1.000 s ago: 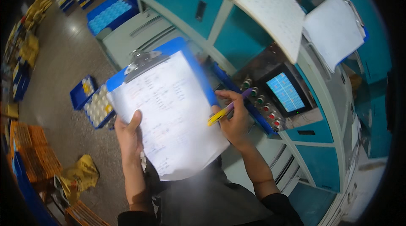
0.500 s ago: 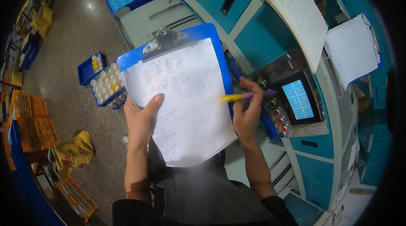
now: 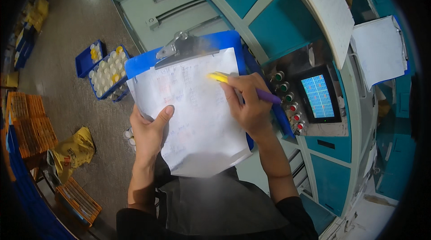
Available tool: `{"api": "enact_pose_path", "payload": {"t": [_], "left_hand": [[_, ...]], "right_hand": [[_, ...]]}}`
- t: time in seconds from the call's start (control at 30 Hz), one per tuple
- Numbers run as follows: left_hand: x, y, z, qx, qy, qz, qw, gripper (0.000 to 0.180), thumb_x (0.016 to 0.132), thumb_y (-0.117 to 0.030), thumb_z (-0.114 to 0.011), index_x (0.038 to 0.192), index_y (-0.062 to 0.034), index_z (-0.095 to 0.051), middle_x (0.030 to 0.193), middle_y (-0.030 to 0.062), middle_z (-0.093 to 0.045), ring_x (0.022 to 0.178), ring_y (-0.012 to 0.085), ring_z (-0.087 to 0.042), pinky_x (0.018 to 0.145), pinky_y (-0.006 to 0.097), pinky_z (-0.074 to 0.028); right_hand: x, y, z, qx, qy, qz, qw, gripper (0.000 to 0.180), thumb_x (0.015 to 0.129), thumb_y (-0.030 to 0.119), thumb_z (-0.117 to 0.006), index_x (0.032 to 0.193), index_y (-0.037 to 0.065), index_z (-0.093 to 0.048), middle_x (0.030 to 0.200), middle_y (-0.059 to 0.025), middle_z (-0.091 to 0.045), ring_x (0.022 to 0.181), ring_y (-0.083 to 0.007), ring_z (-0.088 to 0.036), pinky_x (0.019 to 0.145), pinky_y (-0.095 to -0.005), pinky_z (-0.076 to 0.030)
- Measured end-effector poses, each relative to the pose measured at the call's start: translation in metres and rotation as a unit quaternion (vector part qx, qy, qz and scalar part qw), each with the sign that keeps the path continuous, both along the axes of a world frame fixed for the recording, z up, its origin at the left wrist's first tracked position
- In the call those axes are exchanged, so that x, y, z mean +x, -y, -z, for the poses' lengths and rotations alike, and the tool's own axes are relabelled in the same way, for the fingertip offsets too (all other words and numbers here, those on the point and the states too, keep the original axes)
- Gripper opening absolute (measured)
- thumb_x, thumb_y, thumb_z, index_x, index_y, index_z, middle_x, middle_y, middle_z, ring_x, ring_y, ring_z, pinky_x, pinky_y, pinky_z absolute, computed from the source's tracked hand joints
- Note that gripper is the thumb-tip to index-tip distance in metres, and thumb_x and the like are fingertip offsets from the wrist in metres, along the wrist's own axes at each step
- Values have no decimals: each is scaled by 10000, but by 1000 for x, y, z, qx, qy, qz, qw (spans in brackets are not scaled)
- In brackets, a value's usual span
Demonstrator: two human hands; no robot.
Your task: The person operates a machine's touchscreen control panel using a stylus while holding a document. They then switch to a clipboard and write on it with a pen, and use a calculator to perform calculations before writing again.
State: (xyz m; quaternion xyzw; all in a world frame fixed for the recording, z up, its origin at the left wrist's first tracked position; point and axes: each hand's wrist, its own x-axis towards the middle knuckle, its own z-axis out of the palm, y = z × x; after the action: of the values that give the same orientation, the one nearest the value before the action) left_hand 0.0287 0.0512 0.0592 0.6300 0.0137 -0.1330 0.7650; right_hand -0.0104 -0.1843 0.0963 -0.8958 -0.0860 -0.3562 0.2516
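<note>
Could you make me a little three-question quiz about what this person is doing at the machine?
1. True or false: the left hand holds the blue clipboard by its left edge.
2. What does the right hand grip? A) yellow and purple pen B) screwdriver C) cup
3. What lies clamped on the clipboard?

Key:
1. True; its thumb rests on the paper sheet.
2. A; the yellow and purple pen has its yellow end over the sheet.
3. The paper sheet, under the metal clip.

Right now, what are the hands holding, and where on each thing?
The left hand grips the blue clipboard by its left edge, thumb on the paper. The right hand holds a yellow and purple pen mid-barrel.
</note>
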Motion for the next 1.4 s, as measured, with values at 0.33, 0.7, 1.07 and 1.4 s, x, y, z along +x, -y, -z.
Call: {"api": "enact_pose_path", "payload": {"t": [0.33,0.7,1.07,1.4], "left_hand": [[4,4,7,-31,-8,12,999,525,904,-69,-795,1319,91,-516,1231,185,-678,1094,222,-657,983,362,-513],[5,2,13,-14,-3,11,1000,550,897,-104,-814,1321,83,-518,1223,195,-683,1087,229,-662,964,370,-521],[7,0,13,-20,-13,17,1000,568,890,-96,-815,1336,87,-514,1244,210,-673,1115,249,-662,987,385,-521],[6,4,12,-25,-15,15,999,614,877,-73,-819,1361,104,-486,1280,246,-653,1145,280,-666,1008,413,-532]], "right_hand": [[-12,-5,6,-43,3,-38,998,255,808,7,-807,1015,75,-673,887,-87,-689,736,-251,-634,625,-349,-511],[-9,-1,5,-49,-11,-9,999,311,764,-13,-795,1034,94,-685,889,-39,-701,723,-239,-649,618,-347,-507],[-5,0,6,-51,1,-102,993,285,792,2,-815,1026,78,-673,883,-76,-694,710,-251,-652,625,-342,-516],[-10,-1,11,-29,13,-7,999,349,780,23,-858,1064,76,-661,863,-86,-702,697,-235,-642,573,-319,-507]]}}
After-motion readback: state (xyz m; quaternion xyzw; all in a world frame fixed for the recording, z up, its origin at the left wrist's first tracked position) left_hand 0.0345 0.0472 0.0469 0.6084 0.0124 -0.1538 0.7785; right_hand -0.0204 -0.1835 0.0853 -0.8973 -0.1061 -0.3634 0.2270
